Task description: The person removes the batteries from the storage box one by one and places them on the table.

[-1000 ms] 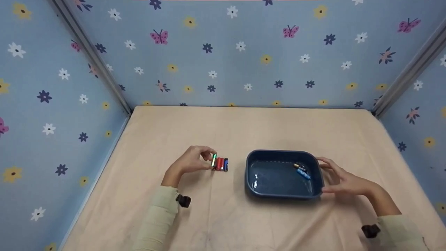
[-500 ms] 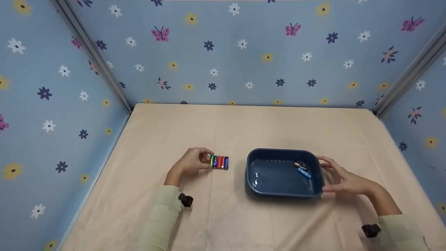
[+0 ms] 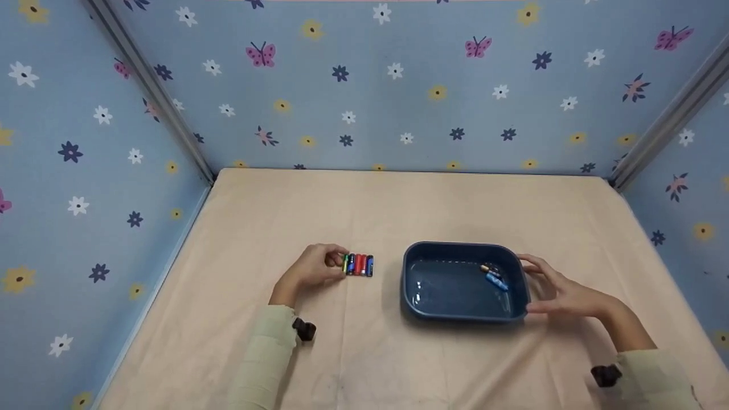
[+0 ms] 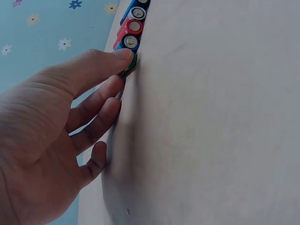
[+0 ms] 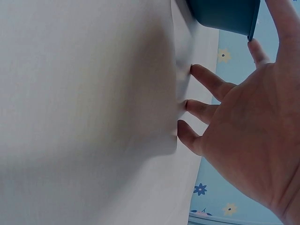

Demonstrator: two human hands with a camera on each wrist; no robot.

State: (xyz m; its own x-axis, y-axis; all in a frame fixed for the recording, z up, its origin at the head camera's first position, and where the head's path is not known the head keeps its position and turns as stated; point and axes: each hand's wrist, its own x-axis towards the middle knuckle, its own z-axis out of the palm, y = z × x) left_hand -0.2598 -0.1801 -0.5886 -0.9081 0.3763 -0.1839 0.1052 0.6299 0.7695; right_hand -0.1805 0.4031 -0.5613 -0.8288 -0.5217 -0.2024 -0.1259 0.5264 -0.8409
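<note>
My left hand (image 3: 315, 265) pinches a green battery (image 3: 345, 263) between thumb and fingers at the left end of a row of batteries lying side by side on the cloth. Against it lies a dark blue battery (image 3: 351, 264), then red ones (image 3: 358, 265) and another blue battery (image 3: 370, 266). In the left wrist view the thumb covers part of the green battery (image 4: 131, 63). My right hand (image 3: 575, 297) touches the right end of a dark blue bin (image 3: 450, 293), fingers spread. Inside, a light blue battery (image 3: 496, 282) and a gold-ended battery (image 3: 485, 269) lie near the right wall.
A beige cloth (image 3: 364, 353) with creases covers the table. Blue patterned panels (image 3: 364, 85) stand at the back and both sides, with grey posts in the corners. A gap of cloth lies between the battery row and the bin.
The green battery, tilted above the row's left end a second ago, now lies level alongside the others, with the left hand lowered onto it. My right hand and the bin hold still.
</note>
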